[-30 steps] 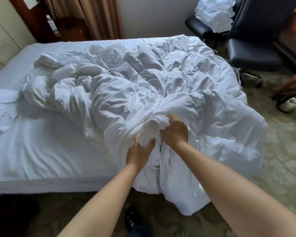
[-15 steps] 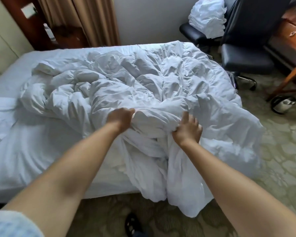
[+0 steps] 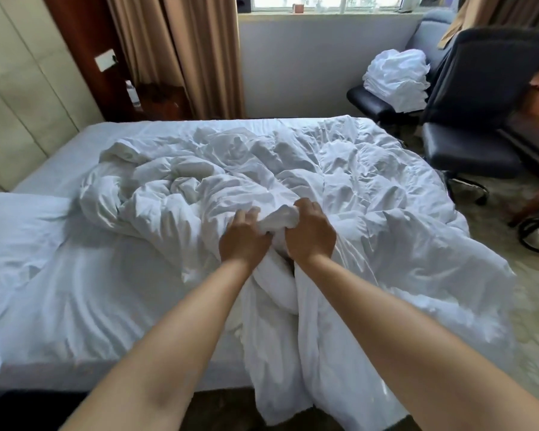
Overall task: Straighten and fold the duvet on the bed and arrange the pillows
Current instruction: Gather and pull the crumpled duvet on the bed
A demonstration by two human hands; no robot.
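Your fingertips are buried in the duvet [image 3: 293, 188] folds. The pillow [image 3: 16, 219] at the bed's [image 3: 75, 306] left edge is cut off by the frame. Small items on the windowsill [image 3: 324, 9] are too blurred to identify.

Tan curtains [image 3: 175, 54] flank a bright window [image 3: 324, 1]; black chair [image 3: 473, 119] on patterned carpet [image 3: 535, 293].

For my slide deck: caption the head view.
Both hands, left hand and right hand, grip a bunched fold of the crumpled white duvet at the bed edge.
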